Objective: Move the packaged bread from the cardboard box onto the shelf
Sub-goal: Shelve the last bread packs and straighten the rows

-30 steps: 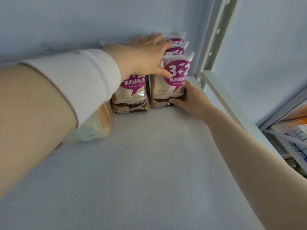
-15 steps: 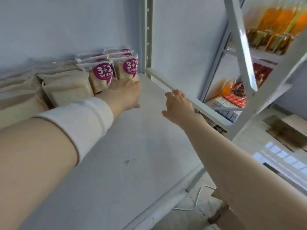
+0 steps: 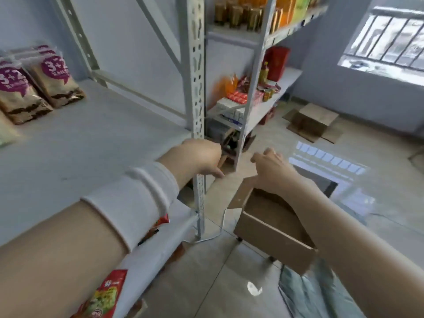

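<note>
Head view only.

- Packaged bread (image 3: 55,81): purple "3+2" packs standing side by side at the back left of the shelf (image 3: 103,138), labels facing you and tops leaning toward the wall. They are well apart from both hands.
- Cardboard box (image 3: 270,228): on the floor, below and to the right of the shelf's front corner, with its opening up and the far flap raised. The inside that shows is bare brown cardboard, and I see no pack in it. Your right forearm hides the near right part, so I can't rule out one there.
- Left hand (image 3: 202,157): at the shelf's front edge, beside the perforated upright post (image 3: 195,65). Its fingers are loosely curled under and hold nothing. It's motion-blurred, so I can't give finer detail.
- Right hand (image 3: 273,166): above the box's far rim, just over the raised flap. Its fingers are loosely bent with the thumb out, and nothing is in them. I can't tell whether it touches the flap.

Key relation: the box lies down and to the right of both hands, and your right hand is clearly the nearer one, almost over the opening. The left would have to cross past the post.

My read: you're between packs, reaching for the next one. Check the hidden corner, because the box may be empty and the task done.
</note>
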The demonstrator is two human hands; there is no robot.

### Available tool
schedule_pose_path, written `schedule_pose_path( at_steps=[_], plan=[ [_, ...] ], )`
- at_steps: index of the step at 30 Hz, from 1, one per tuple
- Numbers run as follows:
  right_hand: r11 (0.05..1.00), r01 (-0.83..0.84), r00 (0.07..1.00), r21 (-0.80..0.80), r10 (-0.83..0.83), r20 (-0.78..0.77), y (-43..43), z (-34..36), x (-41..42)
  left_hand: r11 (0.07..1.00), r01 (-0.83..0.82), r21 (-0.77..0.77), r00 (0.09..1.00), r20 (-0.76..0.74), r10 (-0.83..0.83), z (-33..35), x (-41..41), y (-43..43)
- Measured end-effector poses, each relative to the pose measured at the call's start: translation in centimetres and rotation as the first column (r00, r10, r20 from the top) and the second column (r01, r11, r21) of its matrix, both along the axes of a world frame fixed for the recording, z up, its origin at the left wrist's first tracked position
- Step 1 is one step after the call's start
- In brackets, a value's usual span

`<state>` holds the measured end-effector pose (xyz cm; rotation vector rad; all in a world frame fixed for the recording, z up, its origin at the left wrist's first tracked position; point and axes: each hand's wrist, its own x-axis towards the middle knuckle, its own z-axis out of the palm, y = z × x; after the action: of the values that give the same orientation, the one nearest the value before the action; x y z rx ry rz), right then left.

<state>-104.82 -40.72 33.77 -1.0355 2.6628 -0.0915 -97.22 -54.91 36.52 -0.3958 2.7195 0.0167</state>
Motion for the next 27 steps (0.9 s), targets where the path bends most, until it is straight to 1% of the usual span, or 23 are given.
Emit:
schedule_pose_path(
  at_steps=[4, 6, 8, 12, 15, 18, 20, 22, 23, 25, 27],
  plan=[
    [0.968, 0.226, 0.974, 0.107, -0.228, 0.006, 12.1, -5.4, -3.6, 0.993, 0.115, -0.007, 0.993, 0.036, -0.115, -5.8, -5.2, 8.5],
    [0.934, 0.307, 0.948, 0.184, -0.317, 0.024, 16.5, -8.1, -4.8, 0.993, 0.121, -0.003, 0.991, 0.049, -0.121, -9.2, -6.8, 11.4],
    [0.906, 0.352, 0.930, 0.234, -0.367, 0.022, 19.3, -10.8, -6.1, 0.993, 0.113, -0.010, 0.992, 0.062, -0.113, -12.6, -8.4, 13.2],
    [0.861, 0.397, 0.901, 0.318, -0.431, 0.042, 21.5, -16.4, -9.2, 0.994, 0.111, 0.013, 0.985, 0.132, -0.112, -19.3, -12.3, 14.3],
    [0.841, 0.433, 0.884, 0.324, -0.466, 0.028, 21.8, -21.5, -12.7, 0.992, 0.114, 0.049, 0.986, 0.120, -0.120, -24.8, -16.9, 13.7],
    [0.821, 0.483, 0.849, 0.306, -0.524, 0.066, 21.9, -27.3, -15.5, 0.986, 0.070, 0.148, 0.992, 0.095, -0.085, -31.0, -21.0, 12.7],
    [0.787, 0.544, 0.788, 0.291, -0.599, 0.146, 21.9, -30.7, -16.9, 0.976, -0.022, 0.218, 0.994, 0.112, -0.003, -34.7, -22.9, 11.7],
    [0.742, 0.617, 0.706, 0.262, -0.669, 0.232, 22.1, -33.7, -18.4, 0.952, -0.138, 0.274, 0.983, 0.159, 0.097, -38.0, -24.2, 10.2],
    [0.708, 0.666, 0.658, 0.236, -0.706, 0.260, 22.3, -35.3, -19.4, 0.939, -0.181, 0.292, 0.978, 0.156, 0.140, -39.6, -25.1, 9.3],
    [0.596, 0.782, 0.529, 0.181, -0.789, 0.312, 22.8, -38.4, -21.8, 0.898, -0.293, 0.329, 0.956, 0.114, 0.270, -42.7, -27.2, 7.5],
    [0.474, 0.872, 0.405, 0.123, -0.839, 0.362, 23.4, -42.1, -24.3, 0.835, -0.406, 0.373, 0.907, 0.055, 0.416, -46.2, -29.3, 5.9]
  ],
)
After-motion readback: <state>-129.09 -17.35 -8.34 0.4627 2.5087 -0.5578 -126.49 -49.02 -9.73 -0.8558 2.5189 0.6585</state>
